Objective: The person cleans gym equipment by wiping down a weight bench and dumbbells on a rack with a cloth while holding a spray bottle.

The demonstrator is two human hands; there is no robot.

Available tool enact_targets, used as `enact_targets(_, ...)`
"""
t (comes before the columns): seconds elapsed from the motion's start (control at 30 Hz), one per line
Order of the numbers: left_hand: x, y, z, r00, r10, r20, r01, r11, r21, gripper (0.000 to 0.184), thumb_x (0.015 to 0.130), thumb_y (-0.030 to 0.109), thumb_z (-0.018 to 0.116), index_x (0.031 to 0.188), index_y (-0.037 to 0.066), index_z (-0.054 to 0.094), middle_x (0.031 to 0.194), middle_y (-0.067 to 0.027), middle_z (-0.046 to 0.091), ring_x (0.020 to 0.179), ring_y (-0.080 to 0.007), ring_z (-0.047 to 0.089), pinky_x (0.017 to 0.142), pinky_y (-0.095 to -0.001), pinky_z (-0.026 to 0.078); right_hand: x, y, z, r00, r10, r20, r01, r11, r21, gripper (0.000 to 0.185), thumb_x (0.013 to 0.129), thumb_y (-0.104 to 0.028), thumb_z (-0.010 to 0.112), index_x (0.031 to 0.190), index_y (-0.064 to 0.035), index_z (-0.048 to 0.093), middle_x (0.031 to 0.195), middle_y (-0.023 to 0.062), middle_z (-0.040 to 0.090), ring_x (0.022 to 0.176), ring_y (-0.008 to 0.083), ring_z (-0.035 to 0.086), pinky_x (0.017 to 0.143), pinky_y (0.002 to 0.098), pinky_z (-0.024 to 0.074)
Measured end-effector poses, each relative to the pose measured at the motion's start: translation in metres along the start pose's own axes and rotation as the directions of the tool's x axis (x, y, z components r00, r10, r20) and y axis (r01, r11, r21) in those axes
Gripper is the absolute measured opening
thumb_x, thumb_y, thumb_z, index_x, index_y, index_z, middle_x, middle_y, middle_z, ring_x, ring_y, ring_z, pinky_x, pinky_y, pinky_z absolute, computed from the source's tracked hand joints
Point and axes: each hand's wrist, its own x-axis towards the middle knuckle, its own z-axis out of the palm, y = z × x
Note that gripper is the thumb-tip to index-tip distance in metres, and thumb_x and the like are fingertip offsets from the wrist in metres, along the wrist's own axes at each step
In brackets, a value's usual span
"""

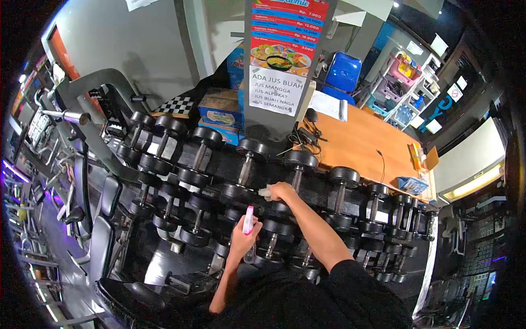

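My left hand (243,240) is wrapped round a spray bottle with a pink and white spray head (249,220). The bottle's lower part shows below the fingers, in front of the lower row of dumbbells. In my right hand (282,191) is a bunched pale cloth (265,193). That cloth is beside the near head of a black dumbbell (245,169) on the upper row; whether it touches the rubber I cannot tell. Just above the right hand stands another dumbbell (297,176) with a metal handle, its near head partly hidden by the hand and forearm.
More dumbbells (339,197) fill both tiers of the rack. Behind it are an orange-brown desk (372,142) with cables, a menu sign (275,90), drink cartons (220,112) and a blue chair (342,74). Gym benches (101,247) and machines stand at the left.
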Motion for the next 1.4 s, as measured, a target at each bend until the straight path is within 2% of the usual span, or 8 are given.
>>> enact_targets(0.2, -0.008, 0.013, -0.019, 0.926, -0.283, 0.250, 0.251, 0.956, 0.151, 0.026, 0.086, 0.018, 0.067, 0.104, 0.005, 0.056, 0.077, -0.0005, 0.057, 0.057, -0.0075, 0.053, 0.052, -0.0257, 0.045, -0.100, 0.049, -0.012, 0.924, -0.227, -0.309, 0.315, 0.909, 0.272, 0.046, 0.076, -0.007, 0.055, 0.122, -0.0087, 0.056, 0.104, 0.0222, 0.064, 0.096, 0.0400, 0.061, 0.081, 0.0434, 0.0495)
enact_targets(0.4, -0.007, 0.017, -0.016, 0.840, -0.359, 0.406, 0.283, 0.930, 0.237, 0.035, 0.083, 0.026, 0.070, 0.108, 0.006, 0.056, 0.072, -0.0010, 0.057, 0.057, -0.0077, 0.053, 0.053, -0.0261, 0.046, -0.131, 0.099, 0.066, 0.763, 0.106, -0.637, 0.324, 0.791, 0.520, 0.041, 0.082, -0.006, 0.053, 0.123, -0.0016, 0.053, 0.103, 0.0211, 0.065, 0.096, 0.0358, 0.063, 0.083, 0.0385, 0.0486)
enact_targets(0.47, -0.007, 0.015, -0.010, 0.843, -0.355, 0.404, 0.253, 0.925, 0.285, 0.036, 0.082, 0.029, 0.070, 0.105, 0.004, 0.058, 0.074, -0.0026, 0.059, 0.060, -0.0098, 0.055, 0.056, -0.0279, 0.047, -0.134, 0.104, 0.086, 0.827, 0.457, -0.326, 0.285, 0.158, 0.945, 0.033, 0.092, -0.009, 0.047, 0.123, 0.0001, 0.053, 0.108, 0.0142, 0.065, 0.100, 0.0288, 0.063, 0.086, 0.0375, 0.0485)
enact_targets(0.53, -0.011, 0.014, 0.000, 0.867, -0.305, 0.394, 0.180, 0.929, 0.324, 0.034, 0.082, 0.031, 0.070, 0.100, 0.003, 0.060, 0.077, -0.0051, 0.062, 0.064, -0.0130, 0.058, 0.062, -0.0303, 0.049, -0.136, 0.105, 0.115, 0.822, 0.536, -0.192, 0.481, -0.473, 0.738, 0.031, 0.098, -0.016, 0.043, 0.125, -0.0030, 0.051, 0.113, 0.0089, 0.062, 0.104, 0.0241, 0.061, 0.089, 0.0381, 0.0488)
enact_targets(0.67, -0.011, 0.011, 0.023, 0.871, -0.308, 0.383, 0.145, 0.906, 0.399, 0.036, 0.082, 0.032, 0.069, 0.098, 0.001, 0.061, 0.083, -0.0137, 0.066, 0.076, -0.0209, 0.065, 0.071, -0.0348, 0.050, -0.180, 0.080, 0.116, 0.869, 0.458, -0.185, 0.492, -0.763, 0.420, 0.039, 0.099, -0.025, 0.042, 0.131, -0.0028, 0.045, 0.121, 0.0105, 0.058, 0.109, 0.0256, 0.058, 0.092, 0.0390, 0.0481)
enact_targets(0.87, -0.017, 0.008, 0.029, 0.905, -0.218, 0.364, 0.047, 0.904, 0.426, 0.035, 0.083, 0.029, 0.068, 0.102, 0.001, 0.060, 0.080, -0.0133, 0.066, 0.072, -0.0221, 0.065, 0.070, -0.0355, 0.050, -0.143, 0.060, 0.151, 0.484, 0.859, -0.165, 0.661, -0.236, 0.712, 0.038, 0.095, -0.026, 0.055, 0.125, -0.0039, 0.051, 0.122, 0.0086, 0.057, 0.110, 0.0254, 0.057, 0.088, 0.0376, 0.0496)
enact_targets(1.0, -0.030, -0.002, 0.013, 0.894, -0.305, 0.328, 0.217, 0.935, 0.279, 0.032, 0.083, 0.026, 0.068, 0.103, 0.003, 0.060, 0.074, -0.0044, 0.061, 0.061, -0.0113, 0.057, 0.058, -0.0293, 0.047, -0.159, 0.028, 0.084, 0.363, -0.116, -0.925, 0.374, 0.927, 0.031, 0.032, 0.079, -0.011, 0.062, 0.111, -0.0079, 0.062, 0.125, 0.0115, 0.055, 0.114, 0.0277, 0.053, 0.096, 0.0427, 0.0419)
enact_targets(1.4, -0.058, -0.020, -0.008, 0.953, -0.224, 0.203, 0.157, 0.940, 0.302, 0.025, 0.084, 0.020, 0.068, 0.103, 0.007, 0.058, 0.068, 0.0012, 0.055, 0.055, -0.0062, 0.050, 0.051, -0.0250, 0.043, -0.030, -0.063, 0.080, 0.893, -0.369, -0.257, 0.034, 0.625, -0.780, 0.029, 0.082, -0.023, 0.057, 0.104, -0.0116, 0.070, 0.103, 0.0074, 0.068, 0.100, 0.0342, 0.061, 0.091, 0.0518, 0.0400)
